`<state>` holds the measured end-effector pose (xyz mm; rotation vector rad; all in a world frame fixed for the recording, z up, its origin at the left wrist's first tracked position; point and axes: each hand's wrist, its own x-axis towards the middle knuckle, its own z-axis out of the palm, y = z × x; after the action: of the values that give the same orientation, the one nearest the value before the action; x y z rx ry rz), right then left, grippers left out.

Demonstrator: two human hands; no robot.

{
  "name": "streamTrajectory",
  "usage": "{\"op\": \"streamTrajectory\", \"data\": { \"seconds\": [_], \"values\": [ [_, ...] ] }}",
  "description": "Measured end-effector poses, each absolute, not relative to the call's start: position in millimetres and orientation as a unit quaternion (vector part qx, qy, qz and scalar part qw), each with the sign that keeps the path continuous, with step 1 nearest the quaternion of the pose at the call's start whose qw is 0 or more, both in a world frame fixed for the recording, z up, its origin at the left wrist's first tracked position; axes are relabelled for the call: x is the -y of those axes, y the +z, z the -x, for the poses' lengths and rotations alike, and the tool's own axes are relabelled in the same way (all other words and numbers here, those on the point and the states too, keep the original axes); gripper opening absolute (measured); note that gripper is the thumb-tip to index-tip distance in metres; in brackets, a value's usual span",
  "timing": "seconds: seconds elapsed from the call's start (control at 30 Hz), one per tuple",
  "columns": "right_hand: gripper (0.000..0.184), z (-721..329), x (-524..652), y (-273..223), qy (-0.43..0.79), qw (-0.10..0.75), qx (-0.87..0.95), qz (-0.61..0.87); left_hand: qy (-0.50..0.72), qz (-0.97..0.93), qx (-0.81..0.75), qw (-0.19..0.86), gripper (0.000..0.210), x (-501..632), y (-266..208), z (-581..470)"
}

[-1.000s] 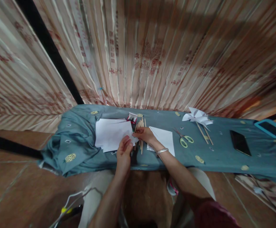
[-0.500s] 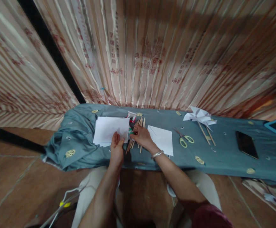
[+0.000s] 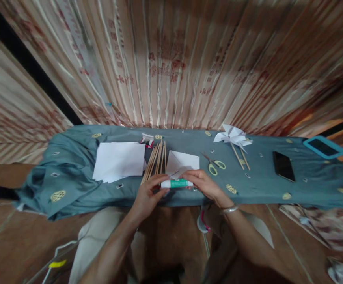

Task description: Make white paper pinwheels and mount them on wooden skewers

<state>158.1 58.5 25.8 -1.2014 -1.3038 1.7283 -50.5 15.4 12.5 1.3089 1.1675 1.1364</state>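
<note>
Carried rightward since the earlier frame, the green-and-white tube [image 3: 179, 183] now lies level over the desk [image 3: 257, 189]. The left hand [image 3: 147, 196] pinches one end near loose sticks [image 3: 154, 159], which a knuckle could scatter; the right hand [image 3: 204, 183] holds the other by the white paper [image 3: 187, 161], where slack grip might drop it.

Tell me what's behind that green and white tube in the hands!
Just beyond the tube, white paper lies on the blue-green cloth. The tube and right hand hide some of the paper's near part; what's there can't be seen.
</note>
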Motion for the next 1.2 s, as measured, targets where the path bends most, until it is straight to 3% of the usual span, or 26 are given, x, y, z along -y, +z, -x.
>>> {"op": "streamTrajectory", "data": {
  "seconds": [0.2,0.3,0.4,0.53,0.67,0.8,0.93,1.07,1.2],
  "values": [
    [0.033,-175.3,-40.0,8.3,0.708,0.428,0.356,0.434,0.416,-0.544,-0.497,0.532,0.025,-12.3,0.3,26.0],
    [0.032,-175.7,-38.0,6.4,0.718,0.438,0.340,0.420,0.429,-0.495,-0.487,0.577,0.025,-13.4,-0.4,12.4],
    [0.030,-183.9,-45.8,8.6,0.696,0.457,0.343,0.434,0.437,-0.437,-0.480,0.623,0.027,-16.8,2.7,2.6],
    [0.029,-209.0,-67.7,11.2,0.637,0.565,0.253,0.460,0.431,-0.396,-0.482,0.652,0.030,-19.9,7.4,-3.6],
    [0.027,-220.1,-83.2,12.4,0.684,0.556,0.176,0.438,0.487,-0.369,-0.467,0.639,0.024,-25.8,10.5,-2.8],
    [0.026,-209.6,-88.9,20.7,0.762,0.513,0.101,0.381,0.509,-0.482,-0.494,0.514,0.014,-46.0,20.3,2.5],
    [0.026,-198.2,-95.0,30.0,0.802,0.487,0.092,0.335,0.365,-0.721,-0.491,0.325,0.010,-72.5,27.9,5.7],
    [0.023,-193.2,-100.7,23.7,0.752,0.509,0.157,0.388,0.250,-0.822,-0.488,0.153,0.022,-91.6,19.3,2.1],
    [0.024,-193.9,-103.5,10.8,0.654,0.551,0.249,0.454,0.190,-0.850,-0.483,0.090,0.040,-101.5,9.1,-4.5]
  ]
}}
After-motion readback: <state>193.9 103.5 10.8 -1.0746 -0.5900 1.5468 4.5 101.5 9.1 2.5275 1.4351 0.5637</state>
